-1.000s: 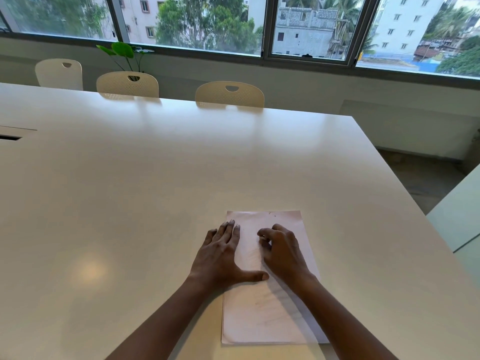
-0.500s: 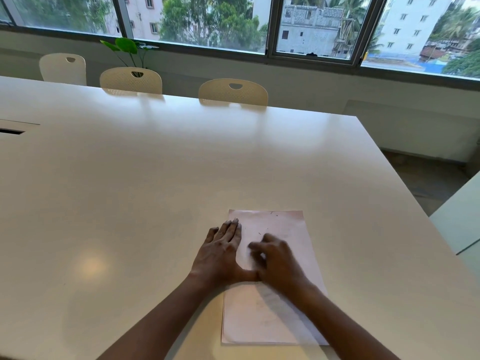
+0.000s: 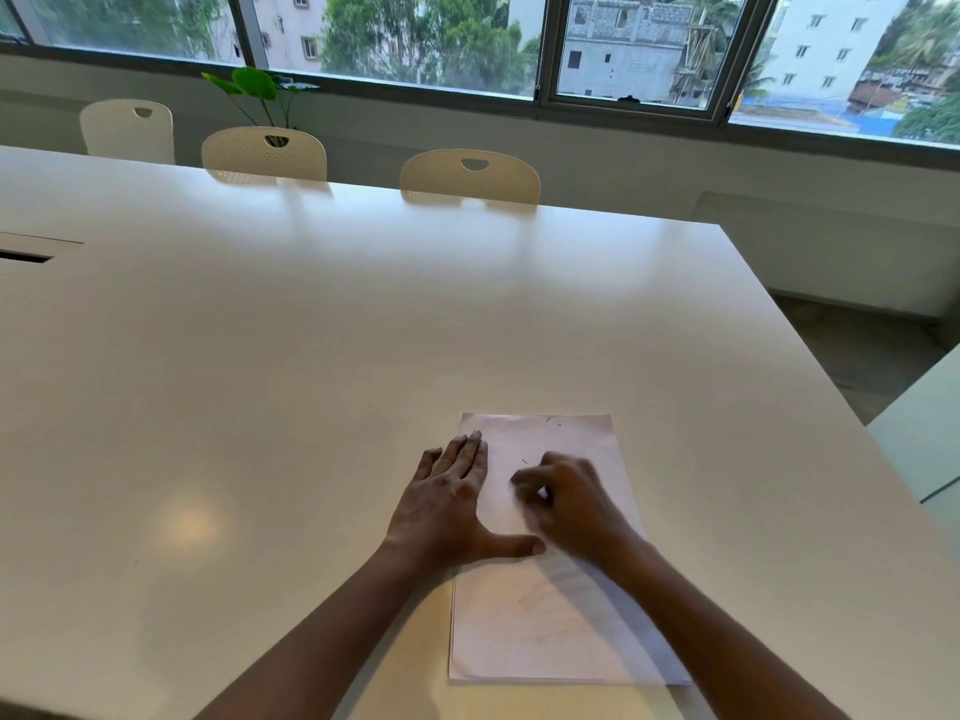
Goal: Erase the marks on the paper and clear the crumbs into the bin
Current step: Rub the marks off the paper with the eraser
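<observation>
A white sheet of paper (image 3: pixel 550 631) lies on the white table (image 3: pixel 311 356) near its front edge. My left hand (image 3: pixel 447 504) presses flat on the sheet's left edge, fingers straight and thumb stretched to the right. My right hand (image 3: pixel 569 504) is blurred over the sheet's upper half, its fingers curled round a small white eraser (image 3: pixel 543 493) that is mostly hidden. A few dark crumbs (image 3: pixel 549 419) lie near the sheet's top edge. Faint grey marks (image 3: pixel 540 600) show lower on the sheet. No bin is in view.
Three cream chairs (image 3: pixel 470 176) stand along the table's far edge, with a green plant (image 3: pixel 254 88) behind them under the windows. A cable slot (image 3: pixel 23 257) is cut into the table at far left. A second white surface (image 3: pixel 924 433) sits at right.
My right hand has slid to the left and back to the right over the paper's upper half. My left hand has stayed flat on the sheet. The camera has tilted slightly.
</observation>
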A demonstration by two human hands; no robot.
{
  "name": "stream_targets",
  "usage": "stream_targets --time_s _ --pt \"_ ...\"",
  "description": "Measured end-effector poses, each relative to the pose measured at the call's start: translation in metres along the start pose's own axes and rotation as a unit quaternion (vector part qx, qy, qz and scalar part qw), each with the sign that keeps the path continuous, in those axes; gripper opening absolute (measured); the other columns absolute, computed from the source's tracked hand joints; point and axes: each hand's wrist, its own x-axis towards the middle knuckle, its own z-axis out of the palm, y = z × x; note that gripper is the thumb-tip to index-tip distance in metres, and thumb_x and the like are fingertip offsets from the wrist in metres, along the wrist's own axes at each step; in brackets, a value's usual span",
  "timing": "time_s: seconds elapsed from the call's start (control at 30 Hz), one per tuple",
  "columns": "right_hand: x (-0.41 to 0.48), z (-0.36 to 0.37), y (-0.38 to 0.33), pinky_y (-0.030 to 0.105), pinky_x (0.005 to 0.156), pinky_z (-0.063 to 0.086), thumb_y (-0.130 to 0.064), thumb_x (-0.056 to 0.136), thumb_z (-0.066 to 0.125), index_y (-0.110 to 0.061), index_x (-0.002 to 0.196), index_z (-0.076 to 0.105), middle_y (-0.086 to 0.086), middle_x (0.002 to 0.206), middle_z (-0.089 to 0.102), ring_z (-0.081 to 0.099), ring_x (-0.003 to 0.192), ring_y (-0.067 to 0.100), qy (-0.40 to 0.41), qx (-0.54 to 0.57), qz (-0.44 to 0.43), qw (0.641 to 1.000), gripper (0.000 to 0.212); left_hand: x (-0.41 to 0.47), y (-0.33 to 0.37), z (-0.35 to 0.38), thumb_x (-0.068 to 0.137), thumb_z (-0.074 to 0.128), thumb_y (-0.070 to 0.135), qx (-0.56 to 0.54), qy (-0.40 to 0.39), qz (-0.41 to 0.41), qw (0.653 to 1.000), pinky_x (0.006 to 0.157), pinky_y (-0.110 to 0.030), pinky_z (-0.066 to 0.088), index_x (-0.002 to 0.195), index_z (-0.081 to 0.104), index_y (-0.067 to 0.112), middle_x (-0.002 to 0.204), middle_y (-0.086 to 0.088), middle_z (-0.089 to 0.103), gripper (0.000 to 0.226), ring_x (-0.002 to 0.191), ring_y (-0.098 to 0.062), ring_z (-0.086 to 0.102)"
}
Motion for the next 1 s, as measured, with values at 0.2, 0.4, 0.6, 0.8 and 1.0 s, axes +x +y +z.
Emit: stream_targets --time_s 0.2,0.4,0.6,0.8,1.0 --pt "-0.003 0.002 0.001 0.028 0.061 0.051 -0.008 0.086 0.063 -0.016 0.09 0.078 0.003 0.077 0.061 0.06 0.065 0.016 0.069 -0.012 0.041 0.997 0.018 0.001 -0.001 0.001 0.058 0.037 0.108 -0.002 0.0 -0.004 1.0 0.13 -0.041 0.001 0.165 0.008 0.01 0.174 -0.003 0.004 0.149 0.16 -0.014 -0.003" --pt "-0.001 -0.005 0.008 0.021 0.06 0.042 -0.007 0.083 0.065 -0.019 0.089 0.079 -0.003 0.074 0.057 0.058 0.063 0.013 0.029 -0.012 0.021 0.999 0.019 0.0 0.0 0.0 0.055 0.033 0.11 -0.001 -0.002 -0.003 1.0 0.13 -0.041 0.003 0.165 0.009 0.009 0.174 -0.003 0.004 0.151 0.16 -0.014 -0.003" --pt "-0.002 -0.007 0.007 0.026 0.06 0.049 -0.006 0.088 0.063 -0.013 0.092 0.078 0.004 0.079 0.061 0.061 0.066 0.018 0.069 -0.035 0.049 0.996 0.017 -0.001 0.002 -0.003 0.057 0.036 0.109 -0.004 -0.006 -0.007 1.0 0.13 -0.041 0.003 0.166 0.008 0.01 0.174 -0.003 0.004 0.15 0.16 -0.014 -0.004" --pt "0.004 -0.018 0.015 0.031 0.063 0.052 -0.008 0.09 0.059 -0.012 0.088 0.076 0.006 0.081 0.058 0.061 0.069 0.022 0.025 -0.069 0.034 0.997 0.018 -0.001 0.001 -0.002 0.056 0.036 0.111 -0.009 -0.006 -0.008 1.0 0.13 -0.041 0.003 0.166 0.006 0.01 0.174 -0.002 0.004 0.152 0.16 -0.014 -0.004" --pt "0.005 -0.011 0.009 0.034 0.066 0.053 -0.007 0.089 0.059 -0.013 0.093 0.077 0.006 0.083 0.058 0.061 0.071 0.022 0.035 -0.063 0.04 0.997 0.02 0.0 0.001 -0.001 0.051 0.029 0.114 -0.006 0.002 -0.007 1.0 0.129 -0.041 0.006 0.166 0.01 0.01 0.174 -0.003 0.008 0.155 0.16 -0.014 -0.001"
